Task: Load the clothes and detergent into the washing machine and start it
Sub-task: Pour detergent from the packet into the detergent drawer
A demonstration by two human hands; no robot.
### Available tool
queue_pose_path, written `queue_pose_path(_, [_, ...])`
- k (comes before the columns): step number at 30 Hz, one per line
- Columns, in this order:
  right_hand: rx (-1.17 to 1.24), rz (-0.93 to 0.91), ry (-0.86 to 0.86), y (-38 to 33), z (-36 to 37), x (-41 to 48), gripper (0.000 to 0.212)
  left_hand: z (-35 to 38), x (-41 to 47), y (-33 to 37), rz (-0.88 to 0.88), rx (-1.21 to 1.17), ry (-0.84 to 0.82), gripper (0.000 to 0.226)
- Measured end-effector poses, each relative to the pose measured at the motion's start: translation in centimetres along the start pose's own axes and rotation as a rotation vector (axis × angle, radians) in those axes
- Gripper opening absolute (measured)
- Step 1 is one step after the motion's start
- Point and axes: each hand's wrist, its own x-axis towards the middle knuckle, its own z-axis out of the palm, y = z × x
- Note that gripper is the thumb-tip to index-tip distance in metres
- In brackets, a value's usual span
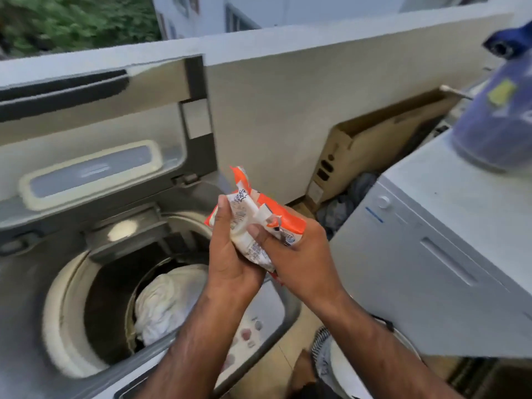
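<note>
Both hands hold an orange and white detergent packet (pixel 253 208) above the right rim of a top-loading washing machine (pixel 34 283). My left hand (pixel 230 254) grips the packet's left side with the thumb up along it. My right hand (pixel 299 254) grips its right side, thumb pressed on the front. The machine's lid (pixel 95 125) stands raised. White clothes (pixel 167 303) lie in the drum. The control panel (pixel 250 332) shows below my forearms.
A white appliance (pixel 431 254) stands to the right with a blue bottle (pixel 501 110) on top. A cardboard box (pixel 374 151) leans on the balcony wall (pixel 273 96), with dark cloth (pixel 345 203) below it. A round white container (pixel 351 367) stands on the floor.
</note>
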Motion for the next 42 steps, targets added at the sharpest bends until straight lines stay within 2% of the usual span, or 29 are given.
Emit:
queue_pose_path(6, [-0.006,-0.039,0.209,2.3,-10.5,0.4,0.037,6.4,2.9,-8.6,-0.167,0.123,-0.061,0.042])
queue_pose_path(10, [-0.042,-0.043,0.369,4.8,-19.5,0.7,0.036,11.9,5.1,-16.7,-0.277,0.178,-0.086,0.041])
queue_pose_path(13, [-0.087,-0.018,0.453,6.3,-26.2,1.0,0.032,16.0,6.5,-22.8,-0.34,0.239,-0.143,0.045])
queue_pose_path(17, [-0.099,0.03,0.621,8.4,-34.9,0.5,0.032,21.3,8.2,-30.7,-0.419,0.35,-0.211,0.039])
queue_pose_path(23, [-0.139,0.141,0.92,11.0,-47.4,-0.7,0.018,27.6,9.1,-40.9,-0.57,0.639,-0.323,0.063])
queue_pose_path(26, [-0.179,0.206,1.046,11.5,-52.8,-0.9,0.029,29.0,8.9,-44.4,-0.625,0.719,-0.309,0.061])
queue_pose_path(29, [-0.187,0.285,1.157,12.3,-57.6,-0.5,0.036,30.9,8.6,-47.5,-0.664,0.81,-0.365,0.058])
queue_pose_path(32, [-0.205,0.329,1.214,13.9,-60.6,0.3,0.034,33.4,9.3,-50.5,-0.681,0.876,-0.447,0.061])
queue_pose_path(36, [-0.105,0.391,1.245,16.5,-64.0,1.9,0.032,36.5,11.1,-55.2,-0.724,0.954,-0.487,0.067])
queue_pose_path(42, [0.223,0.539,1.194,21.3,-67.3,5.4,0.031,38.0,14.1,-60.2,-0.776,1.008,-0.399,0.075])
